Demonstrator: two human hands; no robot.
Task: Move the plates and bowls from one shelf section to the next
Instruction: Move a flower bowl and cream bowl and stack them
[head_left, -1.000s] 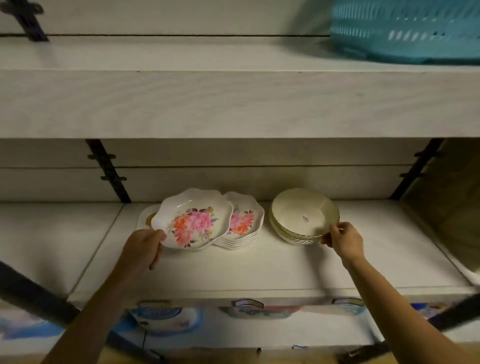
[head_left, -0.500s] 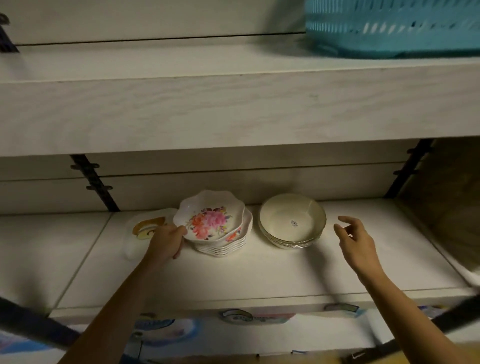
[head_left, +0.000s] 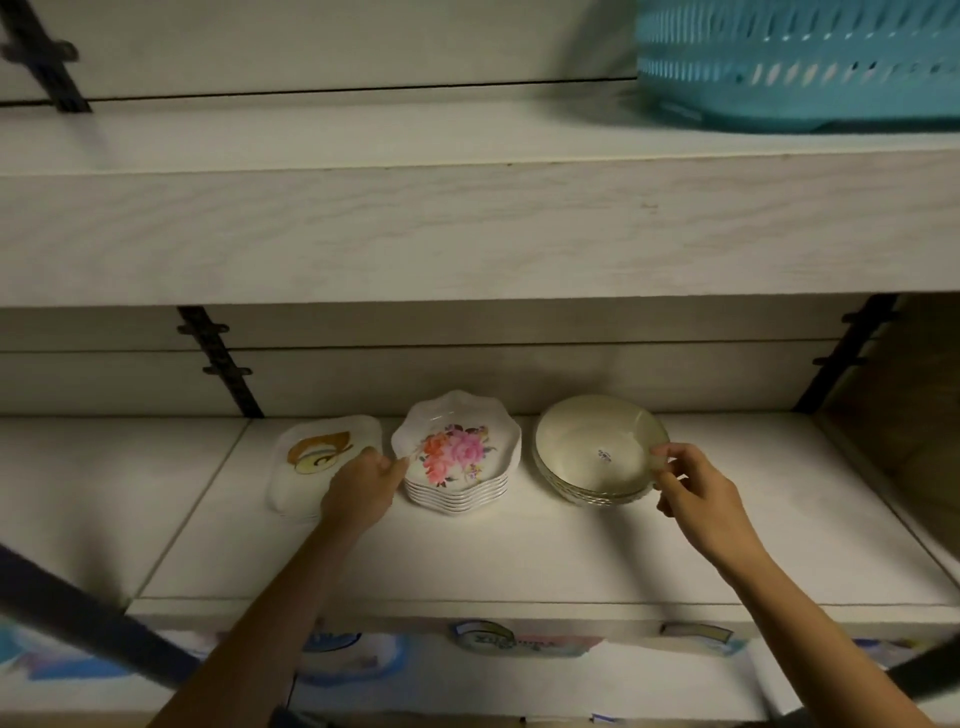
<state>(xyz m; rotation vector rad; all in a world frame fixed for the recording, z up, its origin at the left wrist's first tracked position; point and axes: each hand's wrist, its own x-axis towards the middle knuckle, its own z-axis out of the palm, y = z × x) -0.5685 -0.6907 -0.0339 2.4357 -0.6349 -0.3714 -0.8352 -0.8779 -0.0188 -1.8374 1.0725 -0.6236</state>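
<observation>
Up top there's a teal plastic basket (head_left: 800, 62) with slotted sides sitting on the upper shelf board (head_left: 467, 228), right side. Black metal brackets (head_left: 218, 358) run up the pale back wall. Below the shelf edge, some blurry blue and white packaging (head_left: 337, 660), can't read the labels.

A pale wood-grain shelf (head_left: 571, 561) runs below a thick upper board (head_left: 467, 228), with a panelled back wall (head_left: 467, 374) between them in dim, warm light. Black slotted brackets (head_left: 218, 358) climb the wall, and a teal basket (head_left: 800, 62) sits top right.
</observation>
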